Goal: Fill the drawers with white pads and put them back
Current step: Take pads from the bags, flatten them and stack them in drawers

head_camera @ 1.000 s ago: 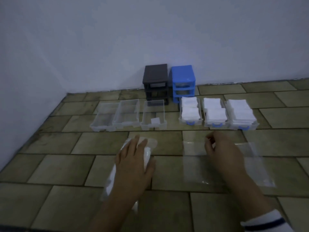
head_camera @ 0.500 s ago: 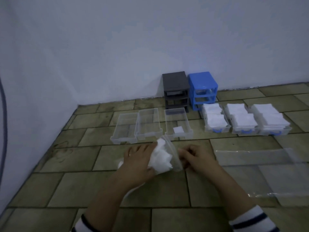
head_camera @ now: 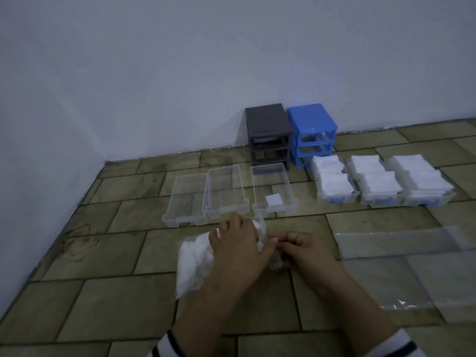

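Observation:
A clear plastic bag of white pads (head_camera: 194, 265) lies on the tiled floor in front of me. My left hand (head_camera: 238, 249) grips it from above near its open end. My right hand (head_camera: 300, 249) pinches the bag's mouth on the right. Three clear drawers stand in a row beyond: the left drawer (head_camera: 184, 199) and the middle drawer (head_camera: 225, 191) hold nothing, and the right drawer (head_camera: 274, 189) holds one white pad (head_camera: 273, 200). Three drawers with blue handles, full of pads (head_camera: 378, 180), stand further right.
A dark grey drawer frame (head_camera: 268, 136) and a blue drawer frame (head_camera: 311, 134) stand against the white wall, both without drawers. Flat clear plastic bags (head_camera: 417, 269) lie on the floor at the right. A wall closes off the left side.
My right hand came off the flat plastic bags and moved left to the bag of pads. My left hand lifted that bag's end. The camera view shifted left.

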